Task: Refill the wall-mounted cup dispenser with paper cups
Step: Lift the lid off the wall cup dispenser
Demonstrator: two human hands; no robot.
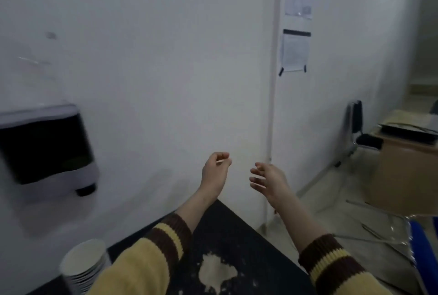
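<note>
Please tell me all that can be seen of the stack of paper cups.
The cup stack stands at the lower left on the dark counter, mouth up and a little tilted. The cups look like white paper, nested, with their rims showing as rings. The top cup's inside is pale and empty. Its base is hidden. Neither hand touches it; the left sleeve partly covers it.

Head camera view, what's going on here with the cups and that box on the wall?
A person in a yellow striped sweater holds both hands out, empty: left hand loosely curled, right hand open. The stack of paper cups sits untouched on the dark counter at lower left. The wall-mounted dispenser hangs to the left, out of their grasp.
</note>
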